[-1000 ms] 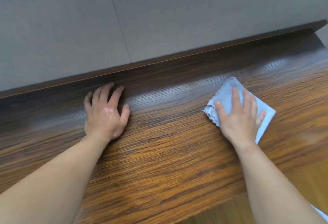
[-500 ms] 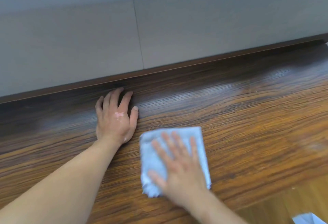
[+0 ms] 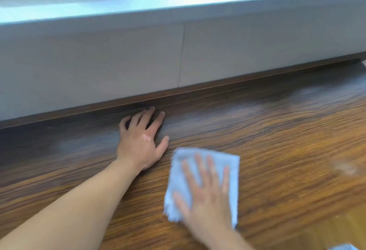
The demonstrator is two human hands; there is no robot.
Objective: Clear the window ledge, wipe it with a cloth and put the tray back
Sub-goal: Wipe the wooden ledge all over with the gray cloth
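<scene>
A dark wood-grain window ledge (image 3: 277, 130) runs across the view under a pale grey wall panel. My left hand (image 3: 141, 140) rests flat on it near the back edge, fingers spread, holding nothing. My right hand (image 3: 208, 192) presses flat on a folded light blue cloth (image 3: 231, 162) lying on the ledge just right of the left hand; hand and cloth are blurred by motion. No tray is in view.
The grey wall panel (image 3: 89, 71) rises behind the ledge with a vertical seam near the middle, and a bright window sill (image 3: 178, 2) runs above it. A pale smudge (image 3: 344, 168) marks the ledge at the right. A lighter floor strip shows at the bottom right.
My right hand has swept the cloth from the right side of the ledge leftward to beside my left hand. The view has tilted up, showing the window sill. The left hand stays planted.
</scene>
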